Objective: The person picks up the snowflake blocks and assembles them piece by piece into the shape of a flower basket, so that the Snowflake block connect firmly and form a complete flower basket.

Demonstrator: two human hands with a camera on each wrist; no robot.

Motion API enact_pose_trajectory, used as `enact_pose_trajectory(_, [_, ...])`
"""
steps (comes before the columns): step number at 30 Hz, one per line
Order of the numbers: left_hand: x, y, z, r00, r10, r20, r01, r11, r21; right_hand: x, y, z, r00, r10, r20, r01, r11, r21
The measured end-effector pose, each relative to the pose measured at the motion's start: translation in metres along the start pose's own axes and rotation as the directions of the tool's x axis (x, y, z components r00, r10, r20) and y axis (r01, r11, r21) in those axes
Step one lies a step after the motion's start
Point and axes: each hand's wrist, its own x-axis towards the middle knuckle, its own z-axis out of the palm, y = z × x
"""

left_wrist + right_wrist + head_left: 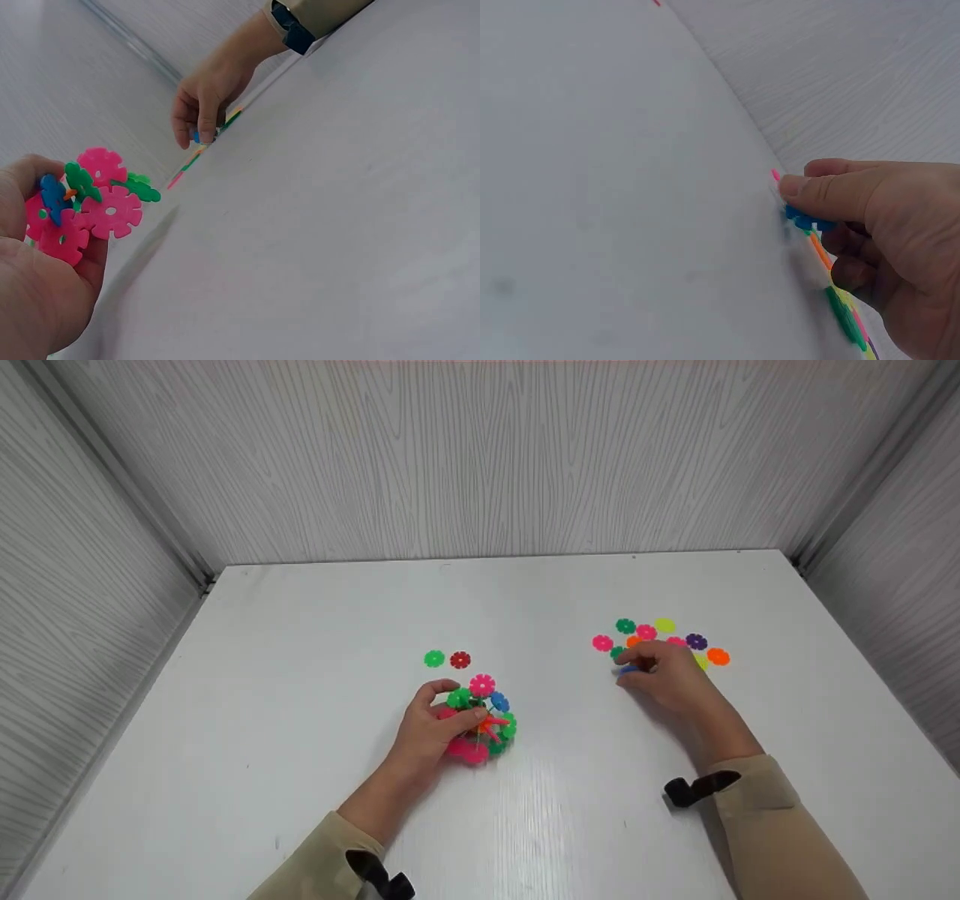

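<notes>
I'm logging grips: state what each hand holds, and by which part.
The left hand grips the disc cluster by its palmward side; the right hand pinches a blue disc, the exact spot hidden.

Soft glare streaks the brightly lit tabletop [547,817].

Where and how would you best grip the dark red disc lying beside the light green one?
Probably pinch the dark red disc by its notched rim, near and far edges, from above: it lies flat on the table, with the light green disc close on its left.
</notes>
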Motion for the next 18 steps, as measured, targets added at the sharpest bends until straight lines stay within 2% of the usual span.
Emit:
enact_pose_trajectory(5, [0.0,-0.001,0.001,1.0,0.005,-0.029,-0.005,1.0,-0.006,-0.002,-0.029,0.026,0.999,-0.022,0.024,0.019,0.992,0.127])
enact_pose_trajectory(8, [0.0,-0.002,0.001,0.999,0.007,-0.052,-0.008,1.0,-0.022,-0.005,-0.052,0.044,0.994,-0.093,0.056,0.078,0.969,0.234])
enact_pose_trajectory(10, [0.001,-0.001,0.002,0.998,0.006,-0.062,-0.008,1.0,-0.026,-0.009,-0.065,0.055,0.981,-0.179,0.072,0.151,0.944,0.293])
enact_pose_trajectory(14, [0.001,0.0,0.002,0.998,0.009,-0.068,-0.009,1.0,-0.004,-0.017,-0.085,0.073,0.945,-0.317,0.076,0.257,0.868,0.424])
enact_pose_trajectory(16, [0.0,0.0,0.002,0.998,0.013,-0.054,-0.012,1.0,0.012,-0.022,-0.093,0.079,0.935,-0.35,0.058,0.285,0.837,0.468])
enact_pose_trajectory(18, [-0.001,0.001,0.003,0.999,0.022,-0.03,-0.021,1.0,0.02,-0.025,-0.099,0.085,0.93,-0.366,0.029,0.308,0.821,0.481])
